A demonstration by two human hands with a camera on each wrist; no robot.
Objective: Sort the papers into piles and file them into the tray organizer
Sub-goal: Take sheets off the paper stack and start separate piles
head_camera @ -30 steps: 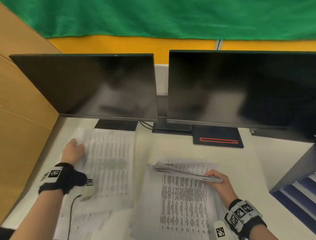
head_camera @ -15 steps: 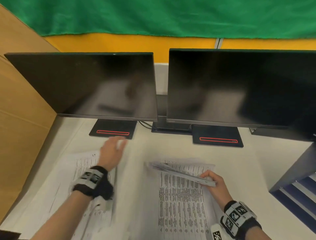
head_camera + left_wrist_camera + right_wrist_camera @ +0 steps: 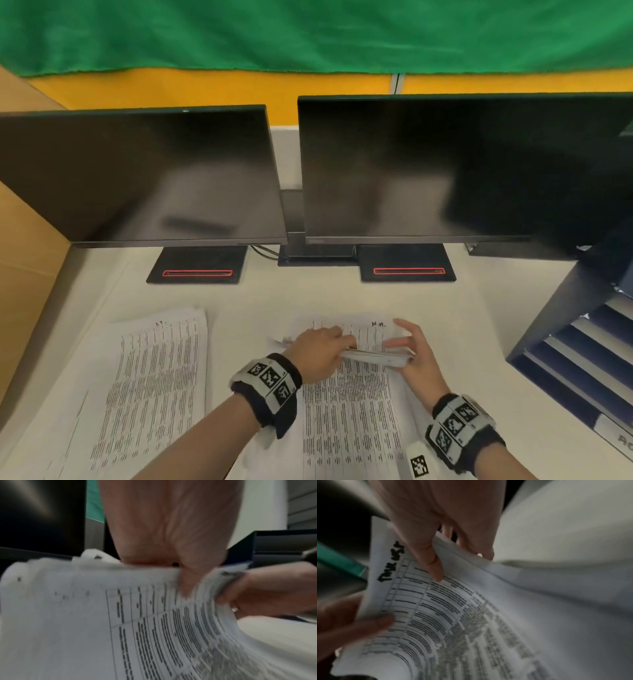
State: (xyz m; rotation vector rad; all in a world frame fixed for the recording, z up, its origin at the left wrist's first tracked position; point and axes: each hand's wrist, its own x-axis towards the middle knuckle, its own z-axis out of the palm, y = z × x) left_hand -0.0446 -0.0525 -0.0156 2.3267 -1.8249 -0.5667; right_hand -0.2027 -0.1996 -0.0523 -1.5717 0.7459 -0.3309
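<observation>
A stack of printed sheets [image 3: 346, 411] lies on the desk in front of me. My right hand [image 3: 400, 346] holds its far end lifted, thumb on top and fingers under the sheets [image 3: 462, 566]. My left hand [image 3: 337, 346] meets it from the left and pinches the edge of the top sheet [image 3: 419, 608], which carries a handwritten heading. A second pile of sheets [image 3: 154, 377] lies flat to the left. The dark blue tray organizer [image 3: 565, 342] stands at the right desk edge, with its slots facing me.
Two dark monitors [image 3: 144, 178] [image 3: 445, 171] stand across the back on black bases [image 3: 198, 269]. A brown partition [image 3: 24, 240] closes off the left side. Bare desk [image 3: 479, 325] lies between the stack and the organizer.
My left hand has left the pile on the left and crossed right to the lifted stack, where it now pinches the top sheet. The right hand kept its hold.
</observation>
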